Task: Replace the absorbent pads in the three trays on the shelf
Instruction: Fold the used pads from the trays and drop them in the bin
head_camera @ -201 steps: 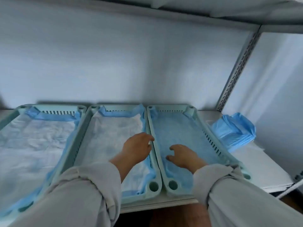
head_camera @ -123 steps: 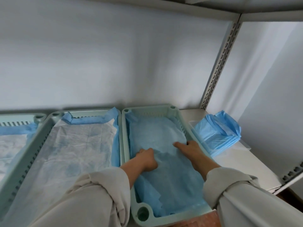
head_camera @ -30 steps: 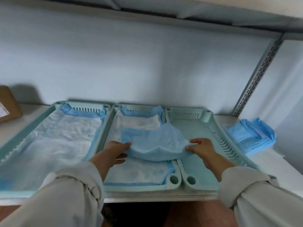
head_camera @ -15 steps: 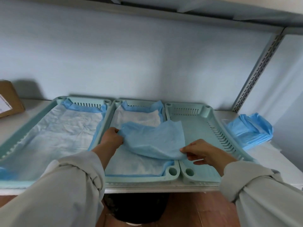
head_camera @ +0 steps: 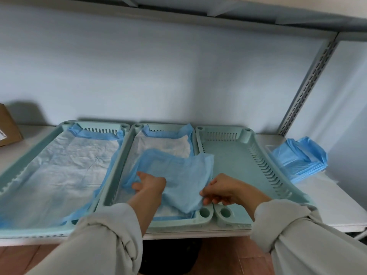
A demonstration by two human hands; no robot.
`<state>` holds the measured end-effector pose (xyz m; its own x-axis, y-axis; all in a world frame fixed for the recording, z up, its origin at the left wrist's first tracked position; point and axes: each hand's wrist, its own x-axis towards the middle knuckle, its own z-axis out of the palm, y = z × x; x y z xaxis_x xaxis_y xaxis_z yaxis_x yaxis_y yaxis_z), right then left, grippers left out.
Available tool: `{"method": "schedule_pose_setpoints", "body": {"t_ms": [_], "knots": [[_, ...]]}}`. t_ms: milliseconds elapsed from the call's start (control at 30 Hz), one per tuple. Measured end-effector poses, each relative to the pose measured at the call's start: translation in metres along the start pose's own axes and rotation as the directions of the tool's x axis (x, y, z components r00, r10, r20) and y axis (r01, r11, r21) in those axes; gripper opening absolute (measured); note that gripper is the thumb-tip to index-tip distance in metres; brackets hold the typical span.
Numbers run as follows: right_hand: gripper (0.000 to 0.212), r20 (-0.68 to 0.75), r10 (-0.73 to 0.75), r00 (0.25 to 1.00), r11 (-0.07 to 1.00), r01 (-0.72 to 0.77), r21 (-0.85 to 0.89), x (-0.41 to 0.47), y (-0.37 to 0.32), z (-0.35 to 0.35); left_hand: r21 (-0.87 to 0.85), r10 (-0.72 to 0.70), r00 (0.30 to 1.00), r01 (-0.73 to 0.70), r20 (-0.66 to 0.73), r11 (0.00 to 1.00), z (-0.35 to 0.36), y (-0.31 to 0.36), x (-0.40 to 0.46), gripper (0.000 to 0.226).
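Our left hand (head_camera: 149, 182) grips one side of the loose blue pad (head_camera: 178, 175), fingers curled into its folds, while our right hand (head_camera: 222, 190) pinches the pad's near right edge. We hold the crumpled pad over the middle tray (head_camera: 127, 149), its far corner reaching across the rim of the right tray (head_camera: 234, 167). The middle tray has its own white pad (head_camera: 164, 142) in it, the left tray (head_camera: 12, 169) likewise holds one (head_camera: 65, 167), and the right tray shows bare plastic. On the shelf (head_camera: 325, 197) beyond it sits a stack of folded blue pads (head_camera: 297, 159). A cardboard box (head_camera: 8, 130) stands at far left.
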<state>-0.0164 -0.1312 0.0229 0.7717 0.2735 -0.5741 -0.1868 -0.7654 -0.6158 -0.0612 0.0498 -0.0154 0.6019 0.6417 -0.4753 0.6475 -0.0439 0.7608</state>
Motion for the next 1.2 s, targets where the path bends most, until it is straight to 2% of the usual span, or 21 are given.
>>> {"method": "schedule_pose_setpoints", "body": {"t_ms": [33,67,100,133,200,233,300,367,467,500,567,667,733,833,900,933,1067,1133,1200], "knots": [[0.013,-0.022,-0.055,0.998,0.998,0.055,0.010,0.001,-0.002,0.002,0.174,0.138,0.990,-0.130,-0.032,0.976,0.004,-0.001,-0.003,0.081],[0.017,-0.042,-0.110,0.993,0.994,0.110,0.008,0.001,-0.004,0.004,0.280,0.303,0.953,-0.289,-0.005,0.915,0.008,0.001,-0.005,0.075],[0.021,-0.054,-0.151,0.987,0.989,0.151,-0.012,0.001,-0.007,0.006,0.314,0.422,0.903,-0.424,0.078,0.849,0.012,0.006,-0.006,0.068],[0.024,-0.054,-0.175,0.983,0.984,0.173,-0.035,0.001,-0.010,0.008,0.263,0.465,0.868,-0.496,0.174,0.828,0.016,0.012,-0.008,0.060],[0.024,-0.089,-0.178,0.980,0.984,0.176,-0.028,0.006,-0.014,0.007,0.170,0.440,0.830,-0.515,0.341,0.840,0.023,0.026,-0.016,0.052],[0.021,-0.164,-0.165,0.973,0.986,0.168,0.000,0.011,-0.015,0.005,0.167,0.419,0.819,-0.511,0.392,0.843,0.027,0.031,-0.019,0.050],[0.017,-0.414,-0.117,0.903,0.985,0.158,0.066,0.026,-0.010,-0.003,0.218,0.420,0.801,-0.542,0.427,0.812,0.036,0.035,-0.019,0.049],[0.017,-0.551,-0.038,0.833,0.978,0.145,0.151,0.043,-0.002,-0.012,0.273,0.437,0.795,-0.570,0.421,0.775,0.045,0.035,-0.015,0.054],[0.024,-0.453,0.082,0.888,0.920,0.107,0.377,0.067,0.004,-0.020,0.357,0.490,0.767,-0.633,0.415,0.687,0.060,0.037,-0.009,0.066],[0.022,-0.415,0.111,0.903,0.880,0.105,0.463,0.072,0.004,-0.020,0.380,0.518,0.754,-0.654,0.404,0.655,0.065,0.039,-0.008,0.069],[0.004,-0.370,0.158,0.915,0.798,0.102,0.594,0.081,0.000,-0.023,0.393,0.550,0.737,-0.676,0.393,0.624,0.074,0.042,-0.006,0.069],[0.011,-0.319,0.174,0.932,0.706,0.107,0.700,0.085,-0.002,-0.024,0.462,0.584,0.709,-0.703,0.395,0.541,0.086,0.047,-0.001,0.041],[0.011,-0.327,0.156,0.932,0.672,0.142,0.727,0.082,-0.002,-0.023,0.413,0.616,0.728,-0.682,0.301,0.604,0.089,0.050,0.003,0.021],[0.012,-0.341,0.103,0.935,0.691,0.179,0.701,0.072,0.002,-0.022,0.332,0.664,0.742,-0.653,0.097,0.681,0.085,0.056,0.008,0.037],[0.011,-0.342,0.065,0.938,0.716,0.195,0.670,0.065,0.002,-0.023,0.307,0.712,0.702,-0.680,0.010,0.666,0.082,0.059,0.007,0.034],[0.012,-0.343,0.047,0.938,0.726,0.204,0.657,0.062,0.002,-0.023,0.300,0.737,0.676,-0.706,0.015,0.641,0.081,0.061,0.006,0.032],[0.016,-0.312,-0.034,0.949,0.743,0.233,0.628,0.055,0.000,-0.023,0.303,0.772,0.608,-0.782,0.184,0.544,0.082,0.059,0.000,0.029],[0.026,-0.291,-0.006,0.957,0.709,0.210,0.674,0.052,-0.002,-0.023,0.321,0.765,0.605,-0.786,0.220,0.528,0.081,0.058,-0.002,0.028],[0.035,-0.318,0.045,0.947,0.729,0.186,0.658,0.052,-0.005,-0.023,0.330,0.754,0.595,-0.796,0.279,0.507,0.080,0.057,-0.005,0.027]]}}
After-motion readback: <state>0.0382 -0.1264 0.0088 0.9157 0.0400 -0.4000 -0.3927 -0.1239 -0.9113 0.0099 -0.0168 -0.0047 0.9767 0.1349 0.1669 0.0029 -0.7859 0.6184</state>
